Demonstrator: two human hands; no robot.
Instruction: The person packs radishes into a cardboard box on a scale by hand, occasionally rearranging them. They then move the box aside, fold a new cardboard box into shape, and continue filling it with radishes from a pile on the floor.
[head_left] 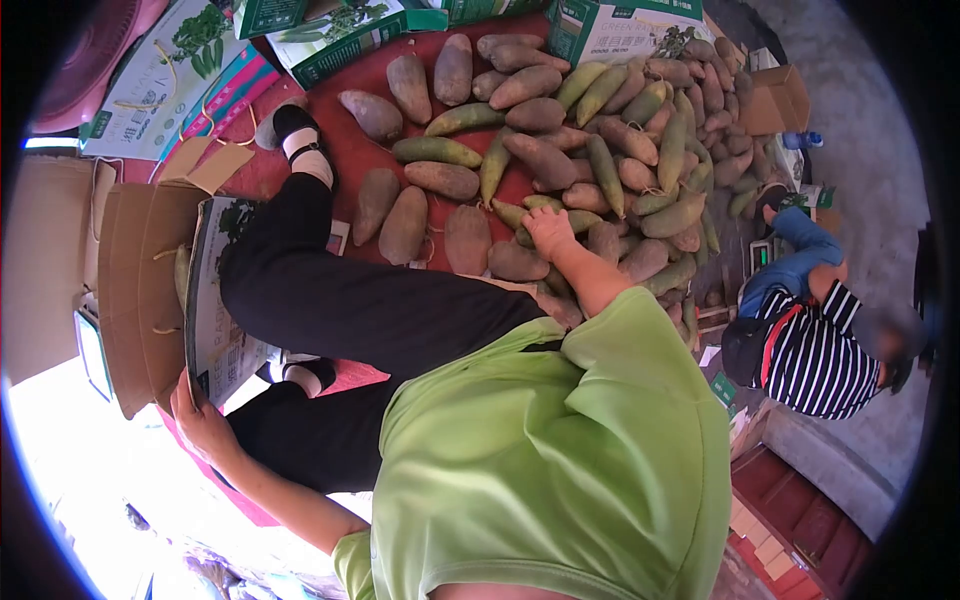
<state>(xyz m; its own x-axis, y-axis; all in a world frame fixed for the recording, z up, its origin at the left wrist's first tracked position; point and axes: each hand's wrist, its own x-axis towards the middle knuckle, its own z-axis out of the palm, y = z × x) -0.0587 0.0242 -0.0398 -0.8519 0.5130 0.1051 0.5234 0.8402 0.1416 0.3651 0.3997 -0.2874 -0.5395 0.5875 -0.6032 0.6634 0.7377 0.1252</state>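
My right hand rests on a green radish at the near side of a large pile of radishes, its fingers curled over the radish. At the left, my left hand grips the lower edge of an open cardboard box with a printed side. Part of a green radish shows inside that box. Several brownish radishes lie apart from the pile on the red cloth, in front of my legs.
Printed cartons and a printed bag stand along the far side. A pink basin is at the upper left. Another person in a striped top sits at the right, near a scale and a small brown box.
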